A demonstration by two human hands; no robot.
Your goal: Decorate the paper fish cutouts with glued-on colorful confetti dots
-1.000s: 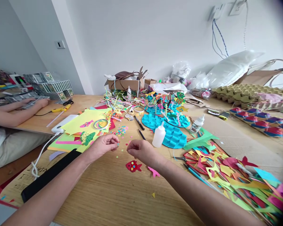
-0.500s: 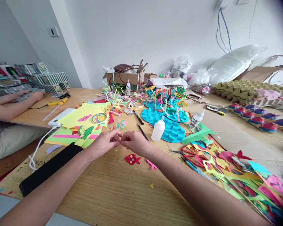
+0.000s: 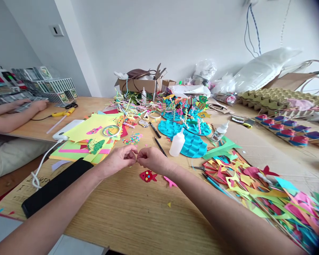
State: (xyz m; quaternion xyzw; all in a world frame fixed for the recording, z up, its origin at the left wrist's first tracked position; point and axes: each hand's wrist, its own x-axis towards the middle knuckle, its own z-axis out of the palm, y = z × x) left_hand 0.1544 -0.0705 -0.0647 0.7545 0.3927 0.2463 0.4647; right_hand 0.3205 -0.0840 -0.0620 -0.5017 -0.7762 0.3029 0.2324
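Observation:
My left hand (image 3: 122,157) and my right hand (image 3: 151,158) meet fingertip to fingertip above the table, both pinched closed. Whatever lies between the fingers is too small to make out. Just below them a red paper fish (image 3: 148,176) with coloured dots lies flat. Beside it, a pink paper piece (image 3: 170,181) is partly covered by my right wrist. Beyond the hands are a black pen (image 3: 160,147), a scatter of small confetti dots (image 3: 135,139) and a white squeeze bottle (image 3: 177,143) standing upright.
Blue scalloped card pieces (image 3: 194,145) and a glue bottle (image 3: 220,132) stand behind. Paper scraps (image 3: 255,187) and scissors (image 3: 212,170) lie right. To the left are coloured sheets (image 3: 82,127), a tape roll (image 3: 111,131) and a black case (image 3: 58,186). Another person's hands (image 3: 38,105) work at far left.
Both hands stay together in nearly the same place, with the left fingers shifted slightly. The whole view has tilted a little; the objects on the table keep their places.

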